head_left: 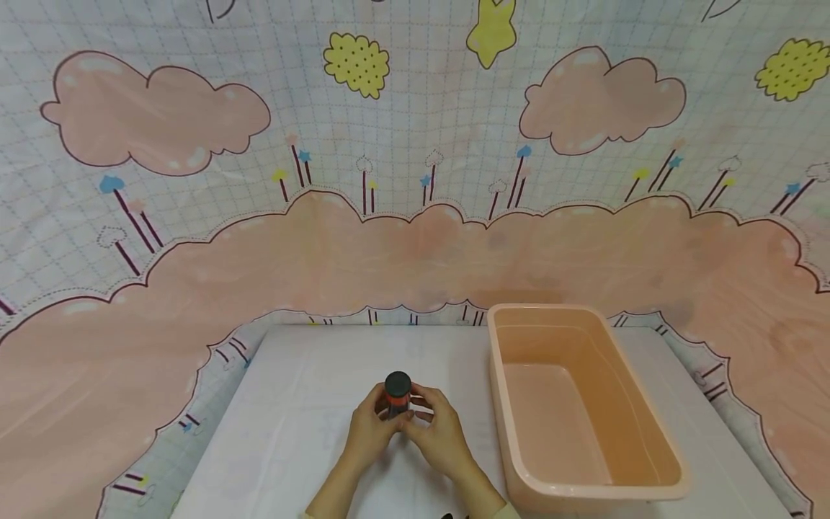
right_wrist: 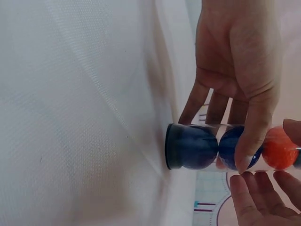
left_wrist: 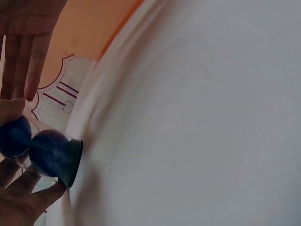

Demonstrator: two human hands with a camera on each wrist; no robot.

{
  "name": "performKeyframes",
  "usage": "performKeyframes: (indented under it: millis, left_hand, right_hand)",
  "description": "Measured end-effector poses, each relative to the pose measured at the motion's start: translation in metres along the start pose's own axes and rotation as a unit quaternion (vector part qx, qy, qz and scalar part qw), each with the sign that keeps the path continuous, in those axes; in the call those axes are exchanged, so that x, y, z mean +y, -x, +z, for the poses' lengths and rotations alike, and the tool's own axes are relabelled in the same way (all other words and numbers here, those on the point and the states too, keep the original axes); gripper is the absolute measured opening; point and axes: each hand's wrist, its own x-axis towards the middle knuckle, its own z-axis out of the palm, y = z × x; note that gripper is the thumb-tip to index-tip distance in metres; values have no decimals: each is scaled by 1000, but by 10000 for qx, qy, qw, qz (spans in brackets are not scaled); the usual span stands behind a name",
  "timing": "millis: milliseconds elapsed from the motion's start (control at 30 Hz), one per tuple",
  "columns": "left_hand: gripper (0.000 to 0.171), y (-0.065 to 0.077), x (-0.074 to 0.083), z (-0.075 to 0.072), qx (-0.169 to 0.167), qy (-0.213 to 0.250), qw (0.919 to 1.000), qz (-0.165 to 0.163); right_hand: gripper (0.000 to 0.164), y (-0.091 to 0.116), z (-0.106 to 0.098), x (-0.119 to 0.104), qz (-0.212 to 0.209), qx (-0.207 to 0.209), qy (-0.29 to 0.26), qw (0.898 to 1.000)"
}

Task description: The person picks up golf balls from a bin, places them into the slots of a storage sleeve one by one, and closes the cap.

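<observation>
A clear tube of balls (head_left: 398,386) stands upright between both hands in the head view, black cap on top. Through its wall, the right wrist view shows two dark blue balls (right_wrist: 193,147) and an orange-red ball (right_wrist: 279,148) stacked above a dark base. My left hand (head_left: 369,431) grips the tube low down, its thumb (right_wrist: 253,141) across the front and fingers behind. On the other side, my right hand (head_left: 442,436) holds it higher up, with thumb (left_wrist: 11,110) against the wall and other fingers (left_wrist: 35,70) fairly straight. The base is close over the white table.
To the right of the hands stands a peach plastic basin (head_left: 509,404) with high walls and nothing inside. The white tabletop (head_left: 279,432) stretches to the left. Behind it hangs a patterned cloth (head_left: 415,267) with clouds and stars.
</observation>
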Motion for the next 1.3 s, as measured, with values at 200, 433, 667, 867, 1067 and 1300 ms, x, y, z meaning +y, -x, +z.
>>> performKeyframes:
  millis: [200, 433, 667, 867, 1067, 1300]
  left_hand:
    - [49, -6, -3, -1, -79, 147, 9998, -54]
    - [51, -9, -5, -2, -177, 178, 9997, -23]
    - [54, -1, 17, -4, -210, 71, 9997, -44]
    - [66, 3, 19, -14, -270, -202, 9994, -50]
    - [86, -1, 11, -27, -439, -567, 9971, 242]
    - [99, 2, 42, -54, -667, -1087, 9903, 552]
  right_hand:
    - [59, -1, -1, -9, 19, -68, 105, 9999]
    - [61, -4, 2, 5, -44, -11, 109, 9999]
    - [66, -5, 4, 36, -42, -63, 350, 9994]
    - [69, -1, 1, 35, -88, -15, 382, 9992]
    - [69, 3, -5, 20, -147, 68, 620, 9979]
    - [68, 11, -9, -12, -157, 119, 926, 9955]
